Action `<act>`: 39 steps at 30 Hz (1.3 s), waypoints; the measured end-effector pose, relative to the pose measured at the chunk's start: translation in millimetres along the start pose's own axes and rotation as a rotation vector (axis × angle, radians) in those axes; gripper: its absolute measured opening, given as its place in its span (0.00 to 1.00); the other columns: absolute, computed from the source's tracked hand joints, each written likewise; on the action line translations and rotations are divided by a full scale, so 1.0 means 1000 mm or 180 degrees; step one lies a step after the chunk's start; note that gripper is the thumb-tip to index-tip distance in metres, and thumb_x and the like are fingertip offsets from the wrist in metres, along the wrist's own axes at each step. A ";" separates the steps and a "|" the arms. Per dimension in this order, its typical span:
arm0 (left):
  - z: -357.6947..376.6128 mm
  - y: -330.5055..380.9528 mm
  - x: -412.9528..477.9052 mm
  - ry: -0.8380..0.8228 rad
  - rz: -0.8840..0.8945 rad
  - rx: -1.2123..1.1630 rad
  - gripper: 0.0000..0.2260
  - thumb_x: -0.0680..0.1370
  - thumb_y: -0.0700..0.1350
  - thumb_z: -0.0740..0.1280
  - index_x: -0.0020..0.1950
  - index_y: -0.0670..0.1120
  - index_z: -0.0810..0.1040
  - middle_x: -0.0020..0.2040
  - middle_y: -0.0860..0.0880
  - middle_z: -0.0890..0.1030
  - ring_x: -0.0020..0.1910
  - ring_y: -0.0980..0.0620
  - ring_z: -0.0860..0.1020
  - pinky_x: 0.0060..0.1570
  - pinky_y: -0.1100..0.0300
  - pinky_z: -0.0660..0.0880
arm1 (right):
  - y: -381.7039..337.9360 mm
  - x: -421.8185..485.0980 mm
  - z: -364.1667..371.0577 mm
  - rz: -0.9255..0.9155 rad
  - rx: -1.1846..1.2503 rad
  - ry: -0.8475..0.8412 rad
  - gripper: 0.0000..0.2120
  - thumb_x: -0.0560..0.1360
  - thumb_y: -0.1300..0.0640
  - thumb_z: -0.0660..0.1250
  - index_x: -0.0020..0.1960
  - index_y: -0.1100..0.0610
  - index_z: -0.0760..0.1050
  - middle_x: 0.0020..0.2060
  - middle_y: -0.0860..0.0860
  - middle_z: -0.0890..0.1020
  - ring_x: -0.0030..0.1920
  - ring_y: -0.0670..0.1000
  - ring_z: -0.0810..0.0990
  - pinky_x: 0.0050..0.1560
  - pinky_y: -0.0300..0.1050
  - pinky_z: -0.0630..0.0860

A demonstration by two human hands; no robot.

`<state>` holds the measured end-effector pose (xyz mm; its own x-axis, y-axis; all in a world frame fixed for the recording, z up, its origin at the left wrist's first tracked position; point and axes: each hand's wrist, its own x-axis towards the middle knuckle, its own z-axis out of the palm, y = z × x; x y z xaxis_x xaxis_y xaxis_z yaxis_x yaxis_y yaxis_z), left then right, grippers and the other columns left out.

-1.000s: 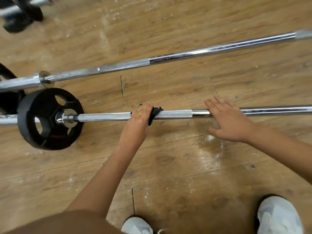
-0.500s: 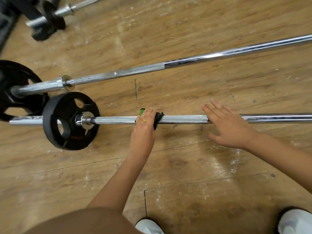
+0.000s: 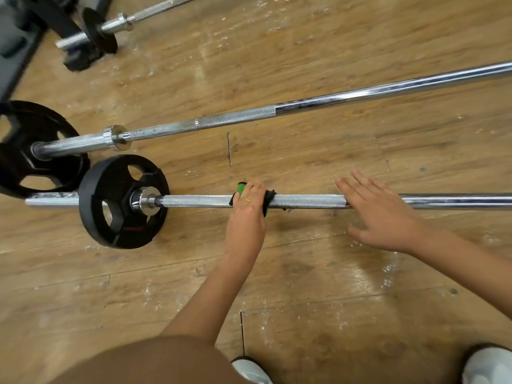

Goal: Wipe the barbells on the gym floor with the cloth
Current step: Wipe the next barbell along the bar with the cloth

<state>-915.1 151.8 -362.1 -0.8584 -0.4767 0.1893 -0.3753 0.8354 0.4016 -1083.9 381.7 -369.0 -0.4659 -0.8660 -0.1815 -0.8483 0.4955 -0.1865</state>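
Three barbells lie on the wooden floor (image 3: 318,273): the nearest barbell (image 3: 304,201) runs across the view from left to right, the middle barbell (image 3: 360,92) lies beyond it at a slant, and the far barbell (image 3: 155,12) sits at the upper left beside a dark rack base (image 3: 55,20). A black plate (image 3: 110,206) is mounted near the left end of the nearest barbell and stands on edge on the floor; a second black plate (image 3: 25,139) stands at the left end of the middle barbell. The left hand (image 3: 245,220) is clenched over the knurled section of the nearest barbell, grasping the cloth (image 3: 268,202), which is black with a green part showing past the fingertips and is wrapped around the shaft. The right hand (image 3: 382,214) is released, fingers straight and spread, resting flat on the same shaft where the knurling ends, to the right of the cloth and apart from it. Two white shoes (image 3: 250,371) show at the bottom edge.
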 end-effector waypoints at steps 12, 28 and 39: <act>0.001 0.009 -0.007 -0.0287 0.0358 0.0121 0.14 0.77 0.32 0.57 0.58 0.44 0.75 0.56 0.49 0.76 0.54 0.44 0.74 0.59 0.52 0.68 | -0.008 -0.014 0.002 -0.0032 0.0104 0.0026 0.48 0.67 0.38 0.50 0.82 0.57 0.47 0.81 0.52 0.52 0.80 0.49 0.41 0.78 0.46 0.37; 0.011 0.016 -0.065 -0.0256 0.0580 -0.0132 0.29 0.74 0.24 0.64 0.74 0.40 0.72 0.75 0.44 0.71 0.77 0.45 0.64 0.76 0.41 0.59 | -0.026 -0.048 0.013 -0.0086 -0.0055 0.0065 0.45 0.71 0.40 0.53 0.82 0.57 0.47 0.81 0.53 0.53 0.81 0.51 0.43 0.78 0.48 0.38; 0.007 0.013 -0.076 -0.0352 0.0766 -0.0048 0.25 0.79 0.33 0.69 0.76 0.39 0.69 0.76 0.42 0.69 0.77 0.45 0.63 0.74 0.44 0.65 | -0.036 -0.069 0.020 -0.0134 0.0025 0.0019 0.45 0.72 0.41 0.55 0.82 0.57 0.43 0.82 0.53 0.49 0.81 0.50 0.38 0.79 0.51 0.41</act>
<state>-857.5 200.5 -377.7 -0.9557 -0.2313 0.1822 -0.1512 0.9165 0.3705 -1016.5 424.8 -369.1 -0.4312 -0.8865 -0.1676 -0.8653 0.4590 -0.2016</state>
